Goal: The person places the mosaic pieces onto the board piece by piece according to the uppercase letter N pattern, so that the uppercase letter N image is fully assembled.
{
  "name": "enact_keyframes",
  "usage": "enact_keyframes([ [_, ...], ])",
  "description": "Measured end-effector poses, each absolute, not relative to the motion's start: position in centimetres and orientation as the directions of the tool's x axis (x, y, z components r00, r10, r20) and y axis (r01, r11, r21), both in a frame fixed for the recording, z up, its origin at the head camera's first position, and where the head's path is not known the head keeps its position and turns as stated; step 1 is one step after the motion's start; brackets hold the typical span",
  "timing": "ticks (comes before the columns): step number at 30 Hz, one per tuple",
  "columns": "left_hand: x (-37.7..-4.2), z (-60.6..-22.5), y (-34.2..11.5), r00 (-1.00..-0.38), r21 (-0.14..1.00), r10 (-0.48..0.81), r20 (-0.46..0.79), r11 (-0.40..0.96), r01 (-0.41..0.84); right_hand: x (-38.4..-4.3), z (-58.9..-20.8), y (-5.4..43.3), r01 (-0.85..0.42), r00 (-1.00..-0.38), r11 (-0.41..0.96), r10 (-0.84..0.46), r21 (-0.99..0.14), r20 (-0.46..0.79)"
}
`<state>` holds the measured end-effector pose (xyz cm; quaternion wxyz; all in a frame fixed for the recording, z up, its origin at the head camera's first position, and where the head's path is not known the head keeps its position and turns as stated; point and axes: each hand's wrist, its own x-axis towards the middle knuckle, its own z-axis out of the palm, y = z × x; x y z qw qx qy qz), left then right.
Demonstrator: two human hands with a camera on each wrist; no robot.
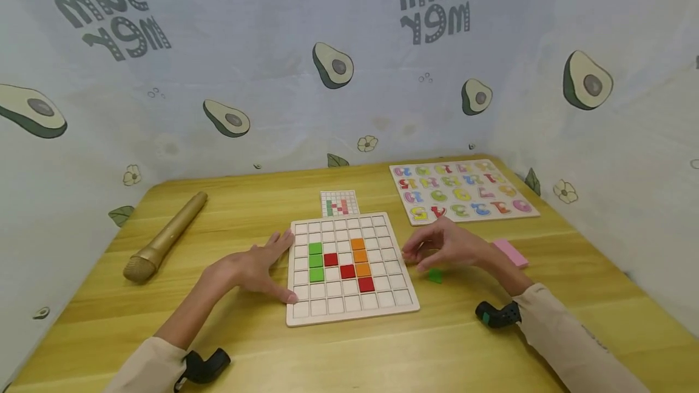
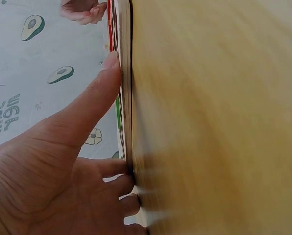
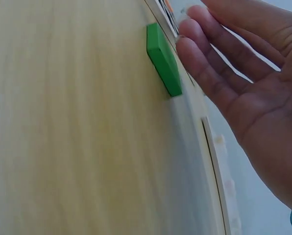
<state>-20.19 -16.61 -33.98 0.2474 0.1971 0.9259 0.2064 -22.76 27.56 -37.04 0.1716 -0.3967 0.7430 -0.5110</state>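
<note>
A square wooden grid board lies on the table with green tiles, red tiles and orange tiles in some of its squares. My left hand spans the board's left side, its thumb resting on the edge near the lower corner and its fingers at the upper part. Beside the right edge hovers my right hand, loosely bent, with a gap between thumb and fingers and nothing visible in it. Just below that hand, a loose green block lies on the table.
Behind the board lies a small pattern card with a similar coloured design. A number puzzle board is at the back right, and a pink block lies by the right forearm. At the left is a gold microphone.
</note>
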Motion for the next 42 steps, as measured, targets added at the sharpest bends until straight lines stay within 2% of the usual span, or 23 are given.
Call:
enact_keyframes([
  [15, -20.1, -34.1, -16.7, -0.797, 0.486, 0.468, -0.381, 0.835, 0.258, -22.7, -36.9, 30.7, -0.448, -0.557, 0.180, -0.822, -0.876, 0.117],
  [23, -20.1, -34.0, -16.9, -0.797, 0.485, 0.473, -0.376, 0.833, 0.266, -22.7, -36.8, 31.5, -0.459, -0.553, 0.238, -0.831, -0.856, 0.066],
  [37, -20.1, -33.8, -16.8, -0.793, 0.497, 0.484, -0.369, 0.824, 0.272, -22.6, -36.1, 31.3, -0.416, -0.591, 0.307, -0.807, -0.856, -0.002],
  [42, -20.2, -33.9, -16.6, -0.788, 0.497, 0.489, -0.374, 0.823, 0.274, -22.6, -36.1, 31.3, -0.424, -0.578, 0.295, -0.816, -0.856, 0.005],
])
